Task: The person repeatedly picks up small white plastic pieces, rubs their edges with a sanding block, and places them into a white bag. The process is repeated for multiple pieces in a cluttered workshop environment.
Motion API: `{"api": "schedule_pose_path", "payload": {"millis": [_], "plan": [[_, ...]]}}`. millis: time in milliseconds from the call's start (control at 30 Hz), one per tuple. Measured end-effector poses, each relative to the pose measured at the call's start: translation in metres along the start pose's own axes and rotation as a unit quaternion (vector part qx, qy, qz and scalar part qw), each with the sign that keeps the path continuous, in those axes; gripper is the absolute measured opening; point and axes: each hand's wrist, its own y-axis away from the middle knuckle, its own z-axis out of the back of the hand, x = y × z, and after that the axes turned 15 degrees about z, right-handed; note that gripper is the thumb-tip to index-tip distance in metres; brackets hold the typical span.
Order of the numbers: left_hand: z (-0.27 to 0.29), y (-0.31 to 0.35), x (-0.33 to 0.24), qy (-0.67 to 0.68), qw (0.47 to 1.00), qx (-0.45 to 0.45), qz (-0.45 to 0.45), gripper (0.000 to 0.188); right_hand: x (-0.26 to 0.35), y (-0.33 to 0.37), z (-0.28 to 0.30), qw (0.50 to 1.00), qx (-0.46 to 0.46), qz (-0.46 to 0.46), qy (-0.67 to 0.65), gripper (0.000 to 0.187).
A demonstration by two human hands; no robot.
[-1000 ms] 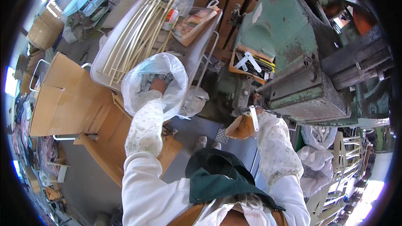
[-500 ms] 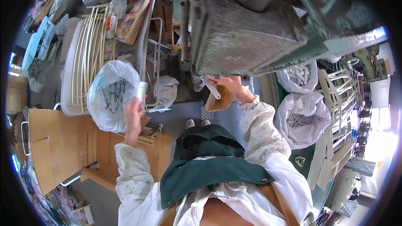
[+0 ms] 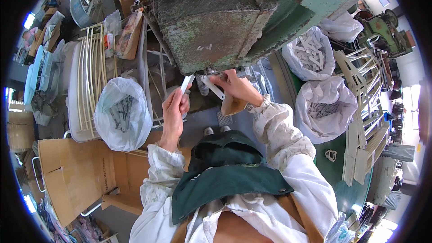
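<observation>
In front of the green, worn press machine (image 3: 211,31), my left hand (image 3: 174,110) is closed around a flat white strip (image 3: 187,83), whose far end points up at the machine's lower edge. Beside it, my right hand (image 3: 238,85) pinches another flat white strip (image 3: 213,89). This one has a rounded end with a small hole, tilted down toward me. The two strips are close together but apart. What lies under the machine head, past my fingertips, is mostly hidden. A brown piece of cardboard (image 3: 233,104) hangs just below my right hand.
On my left stand a white bag (image 3: 143,121) of grey-white pieces, a rack of pale rods (image 3: 87,76) and an open cardboard box (image 3: 74,171). To the right, two bags (image 3: 335,130) (image 3: 330,69) hold similar pieces, near stacked pale slats (image 3: 360,162) on a green table (image 3: 330,171).
My left hand has come from beside the left bag to the machine, carrying its white strip. My right hand still holds its strip near the same place. The whole view has turned slightly right.
</observation>
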Motion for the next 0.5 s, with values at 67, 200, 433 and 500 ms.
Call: {"api": "schedule_pose_path", "payload": {"millis": [67, 200, 433, 500], "plan": [[-0.014, -0.01, -0.007, 0.01, 1.0, -0.004, -0.023, 0.027, -0.029, 0.008, -0.006, 0.987, 0.104, 0.027, -0.123, 0.026], [-0.028, -0.02, 0.0, -0.055, 0.997, -0.025, -0.042, 0.011, -0.026, 0.01, -0.007, 0.962, 0.176, -0.033, -0.208, 0.027], [-0.021, -0.02, -0.003, -0.122, 0.991, 0.021, 0.052, 0.013, -0.018, 0.011, -0.001, 0.944, 0.165, -0.116, -0.261, 0.025], [-0.019, -0.026, -0.001, -0.106, 0.993, 0.006, 0.045, 0.014, -0.016, 0.01, -0.003, 0.937, 0.157, -0.119, -0.287, 0.025]]}}
